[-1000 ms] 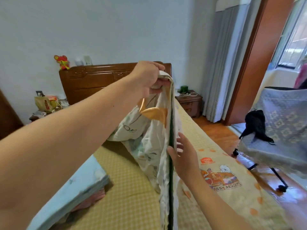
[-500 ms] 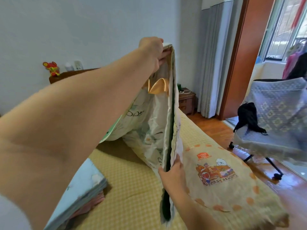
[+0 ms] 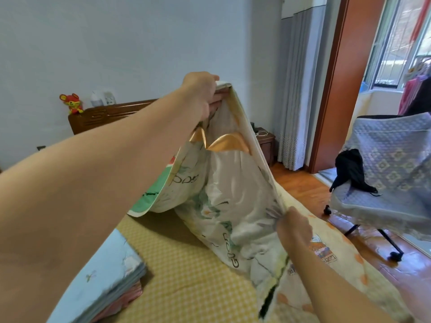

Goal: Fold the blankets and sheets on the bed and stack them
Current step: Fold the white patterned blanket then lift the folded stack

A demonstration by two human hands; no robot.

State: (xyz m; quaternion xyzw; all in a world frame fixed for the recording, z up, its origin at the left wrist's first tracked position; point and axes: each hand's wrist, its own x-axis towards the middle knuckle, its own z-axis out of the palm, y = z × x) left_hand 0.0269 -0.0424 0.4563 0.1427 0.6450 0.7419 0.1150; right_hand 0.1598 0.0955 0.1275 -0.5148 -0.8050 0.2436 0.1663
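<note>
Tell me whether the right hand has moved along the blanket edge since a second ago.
Yes. The right hand has slid down the white printed blanket edge, ending low by the cartoon print on the bed cover, and now pinches it.

Left hand (image 3: pixel 202 95): raised, grips the patterned blanket's (image 3: pixel 224 206) top edge.
Right hand (image 3: pixel 294 226): pinches its lower edge.
Bed (image 3: pixel 186 276): folded blue sheet (image 3: pixel 102 283) lies at left.

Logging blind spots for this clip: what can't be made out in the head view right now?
- Right hand fingertips: buried in the printed blanket.
- Left hand fingertips: curled behind the blanket's top edge.
- Folded stack: cut off by the lower edge and the left arm; count unclear.
- Headboard: mostly hidden by the arm and blanket.
</note>
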